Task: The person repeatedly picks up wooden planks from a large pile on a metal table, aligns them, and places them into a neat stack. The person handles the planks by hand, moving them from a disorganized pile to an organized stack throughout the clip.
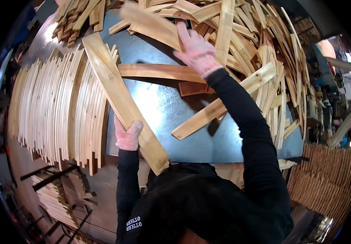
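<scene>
**2 gloved hands, 2 planks, 1 metal table**

Left hand (127,136), in a pink knit glove, closed around 1 long pale plank (120,97) near its lower end, slanting up across the table. Right hand (195,48), gloved alike, laid flat with fingers spread on 1 broad plank (153,25) in the loose heap (256,61), too tangled to count. Upright row of curved slats (57,110) at left, likewise beyond counting. Bare blue-grey sheet-metal table (163,110) between them. More stacked slats (326,179) low at right; cluttered workshop beyond.
</scene>
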Action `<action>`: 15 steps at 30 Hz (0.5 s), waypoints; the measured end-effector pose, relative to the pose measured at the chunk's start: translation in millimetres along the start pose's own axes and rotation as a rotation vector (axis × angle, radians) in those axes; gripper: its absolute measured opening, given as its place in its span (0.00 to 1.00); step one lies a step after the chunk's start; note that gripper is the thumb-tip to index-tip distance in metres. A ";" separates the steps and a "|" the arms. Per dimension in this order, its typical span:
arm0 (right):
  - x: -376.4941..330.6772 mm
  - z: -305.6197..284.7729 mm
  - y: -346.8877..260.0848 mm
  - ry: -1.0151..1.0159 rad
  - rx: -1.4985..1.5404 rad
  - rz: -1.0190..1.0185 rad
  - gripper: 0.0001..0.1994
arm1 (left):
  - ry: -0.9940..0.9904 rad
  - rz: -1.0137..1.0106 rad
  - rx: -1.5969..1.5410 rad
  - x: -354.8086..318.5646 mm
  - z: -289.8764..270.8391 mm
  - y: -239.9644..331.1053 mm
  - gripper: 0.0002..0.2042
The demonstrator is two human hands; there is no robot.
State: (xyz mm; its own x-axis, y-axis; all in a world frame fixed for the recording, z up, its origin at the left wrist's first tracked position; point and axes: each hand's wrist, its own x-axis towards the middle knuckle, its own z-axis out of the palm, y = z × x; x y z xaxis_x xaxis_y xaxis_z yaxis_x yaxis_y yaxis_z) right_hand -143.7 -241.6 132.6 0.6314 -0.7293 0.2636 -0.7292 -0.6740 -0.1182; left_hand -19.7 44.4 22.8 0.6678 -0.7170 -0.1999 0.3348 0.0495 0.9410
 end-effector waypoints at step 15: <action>17.7 -21.1 36.6 0.221 0.032 -0.130 0.34 | -0.259 -0.225 0.885 16.6 -127.8 -55.2 0.50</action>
State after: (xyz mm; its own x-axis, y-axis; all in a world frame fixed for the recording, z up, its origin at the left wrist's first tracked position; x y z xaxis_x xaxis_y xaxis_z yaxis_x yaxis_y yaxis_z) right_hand -164.7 -276.7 153.1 0.6437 -0.5956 0.4806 -0.6352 -0.7661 -0.0987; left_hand 57.9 118.7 -67.4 0.4456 -0.7825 -0.4350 -0.2584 -0.5776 0.7743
